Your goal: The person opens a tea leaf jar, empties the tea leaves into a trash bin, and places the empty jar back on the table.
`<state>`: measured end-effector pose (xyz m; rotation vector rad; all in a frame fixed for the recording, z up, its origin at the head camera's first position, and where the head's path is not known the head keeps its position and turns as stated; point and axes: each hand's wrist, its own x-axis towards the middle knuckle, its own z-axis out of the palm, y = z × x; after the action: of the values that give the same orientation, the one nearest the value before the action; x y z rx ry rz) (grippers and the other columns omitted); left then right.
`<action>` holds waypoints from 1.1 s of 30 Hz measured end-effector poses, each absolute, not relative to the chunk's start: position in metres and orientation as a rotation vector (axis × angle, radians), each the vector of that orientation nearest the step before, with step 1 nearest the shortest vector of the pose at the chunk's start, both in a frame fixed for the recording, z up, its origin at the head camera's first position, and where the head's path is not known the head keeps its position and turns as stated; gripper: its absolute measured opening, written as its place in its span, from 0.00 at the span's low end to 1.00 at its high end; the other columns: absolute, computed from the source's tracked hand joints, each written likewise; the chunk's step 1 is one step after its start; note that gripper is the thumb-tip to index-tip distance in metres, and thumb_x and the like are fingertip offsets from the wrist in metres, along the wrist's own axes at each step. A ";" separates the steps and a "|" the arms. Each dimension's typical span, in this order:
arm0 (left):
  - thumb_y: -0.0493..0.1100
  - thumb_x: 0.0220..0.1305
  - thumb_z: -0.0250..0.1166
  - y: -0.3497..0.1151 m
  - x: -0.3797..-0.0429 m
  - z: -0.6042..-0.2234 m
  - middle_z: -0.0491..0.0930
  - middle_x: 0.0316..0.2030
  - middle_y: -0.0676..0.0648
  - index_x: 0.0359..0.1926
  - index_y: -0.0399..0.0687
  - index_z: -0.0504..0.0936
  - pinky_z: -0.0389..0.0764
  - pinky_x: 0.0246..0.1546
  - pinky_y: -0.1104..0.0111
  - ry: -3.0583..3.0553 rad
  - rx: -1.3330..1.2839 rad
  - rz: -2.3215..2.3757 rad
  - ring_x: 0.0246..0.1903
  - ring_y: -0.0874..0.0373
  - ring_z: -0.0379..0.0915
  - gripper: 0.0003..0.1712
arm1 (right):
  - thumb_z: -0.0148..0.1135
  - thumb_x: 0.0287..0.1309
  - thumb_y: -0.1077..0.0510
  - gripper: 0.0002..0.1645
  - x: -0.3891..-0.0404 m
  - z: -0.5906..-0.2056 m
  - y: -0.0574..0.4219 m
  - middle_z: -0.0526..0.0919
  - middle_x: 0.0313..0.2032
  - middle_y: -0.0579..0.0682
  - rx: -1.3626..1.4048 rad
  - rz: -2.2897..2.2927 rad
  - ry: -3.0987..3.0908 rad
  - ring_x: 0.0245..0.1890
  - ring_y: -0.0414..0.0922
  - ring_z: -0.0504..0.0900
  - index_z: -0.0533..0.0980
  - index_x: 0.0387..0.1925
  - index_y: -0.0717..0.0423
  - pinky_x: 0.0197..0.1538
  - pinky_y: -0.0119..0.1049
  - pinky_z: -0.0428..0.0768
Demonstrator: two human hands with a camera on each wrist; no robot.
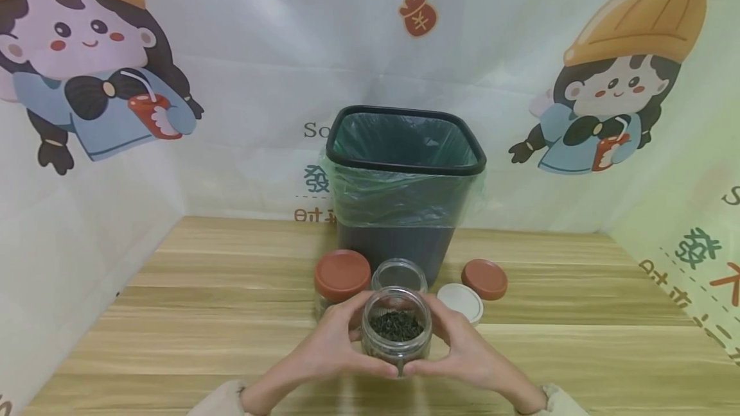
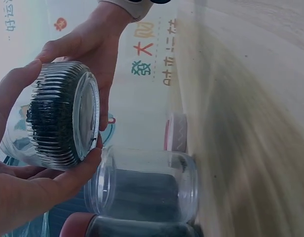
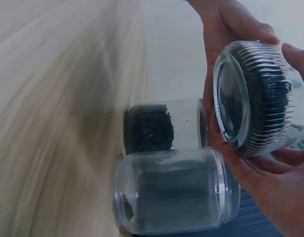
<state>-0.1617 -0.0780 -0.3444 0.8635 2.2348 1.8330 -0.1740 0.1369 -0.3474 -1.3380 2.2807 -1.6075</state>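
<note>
A clear ribbed glass jar without a lid is held up off the table, with dark dried leaves resembling tea in its lower part. My left hand grips it from the left and my right hand from the right, thumbs meeting at the near side. Both wrist views show its base facing down and fingers curled beneath. Just behind stands a second open glass jar. To its left is a jar with a red-brown lid, partly filled with dark contents.
A dark bin with a green plastic liner stands behind the jars. A loose red-brown lid and a white lid lie right of them on the wooden table. Printed cloth surrounds the table.
</note>
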 end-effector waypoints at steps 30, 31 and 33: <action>0.38 0.29 0.78 -0.070 -0.173 -0.332 0.71 0.52 0.48 0.59 0.48 0.64 0.71 0.51 0.68 2.353 0.986 2.016 0.51 0.56 0.68 0.51 | 0.67 0.42 0.67 0.42 -0.178 -0.330 0.125 0.67 0.55 0.62 -1.171 -1.866 2.301 0.54 0.42 0.70 0.58 0.59 0.65 0.54 0.32 0.71; 0.38 0.29 0.78 -0.070 -0.173 -0.331 0.72 0.51 0.49 0.59 0.48 0.65 0.72 0.50 0.68 2.366 0.970 2.017 0.51 0.56 0.69 0.50 | 0.67 0.43 0.67 0.42 -0.179 -0.329 0.125 0.66 0.55 0.62 -1.162 -1.872 2.293 0.54 0.43 0.70 0.57 0.59 0.65 0.54 0.32 0.71; 0.36 0.29 0.77 -0.071 -0.175 -0.328 0.71 0.52 0.48 0.59 0.47 0.64 0.71 0.51 0.68 2.352 0.977 2.037 0.52 0.56 0.68 0.50 | 0.66 0.44 0.66 0.41 -0.180 -0.327 0.124 0.65 0.56 0.63 -1.156 -1.885 2.277 0.55 0.45 0.70 0.57 0.59 0.66 0.54 0.32 0.71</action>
<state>-0.1752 -0.0705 -0.3283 0.9773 2.3521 2.0370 -0.1803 0.1242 -0.3268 -1.1555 2.2772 -1.8854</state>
